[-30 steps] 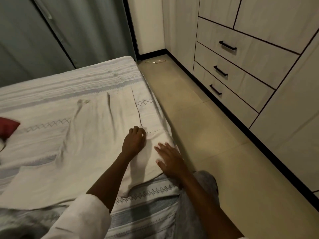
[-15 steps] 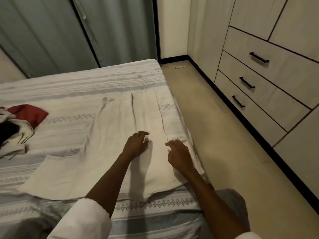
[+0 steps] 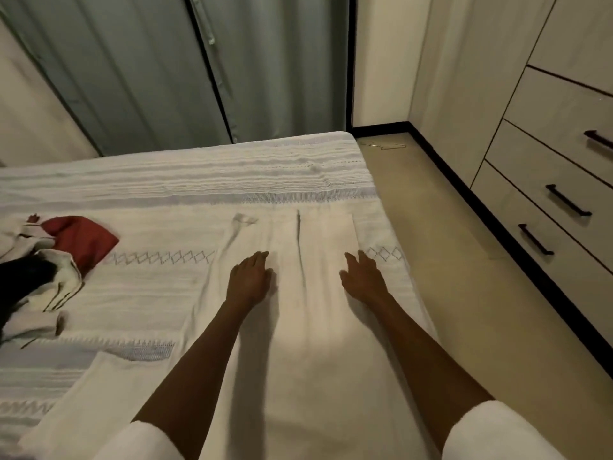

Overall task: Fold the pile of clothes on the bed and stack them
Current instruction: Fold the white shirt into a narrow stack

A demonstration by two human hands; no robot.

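Both arms reach forward, left hand (image 3: 249, 281) and right hand (image 3: 362, 280) palm-down with fingers extended.

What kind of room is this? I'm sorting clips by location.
Most likely a bedroom: a bed with a patterned cover, a built-in wardrobe with drawers along the wall, and unfolded clothes lying on the bed.

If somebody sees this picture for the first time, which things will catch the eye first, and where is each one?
First, the two bare arms reaching up from the bottom, the left hand and right hand lying flat and apart on a pale garment spread over the bed near its right edge. Next, the red cloth in the crumpled pile of clothes at the left edge. On the right stand drawers with black handles.
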